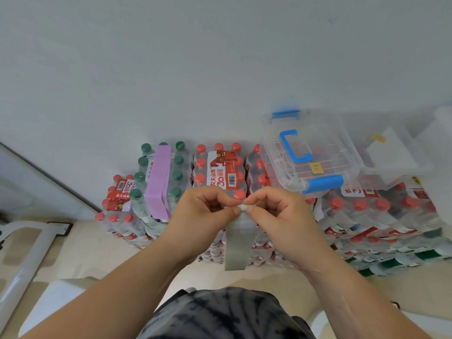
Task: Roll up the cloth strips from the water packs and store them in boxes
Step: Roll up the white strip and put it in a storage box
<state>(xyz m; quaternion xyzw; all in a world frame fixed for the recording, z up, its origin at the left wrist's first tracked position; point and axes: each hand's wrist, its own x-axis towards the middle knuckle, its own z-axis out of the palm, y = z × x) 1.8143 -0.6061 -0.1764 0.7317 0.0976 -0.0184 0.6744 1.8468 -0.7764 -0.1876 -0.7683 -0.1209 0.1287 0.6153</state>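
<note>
A grey cloth strip (237,243) hangs down in front of the stacked water packs (220,167). Its top end is a small tight roll, pinched between my left hand (206,211) and my right hand (276,214), thumbs and forefingers meeting at the roll. A purple cloth strip (158,182) lies draped over the green-capped water pack (161,177) to the left. A clear storage box with blue handle and latches (310,155) sits closed on the red-capped packs at the right.
Another clear box (391,150) with a white lid stands at the far right. Several shrink-wrapped packs are stacked against the white wall. A white frame (27,253) stands on the floor at the left.
</note>
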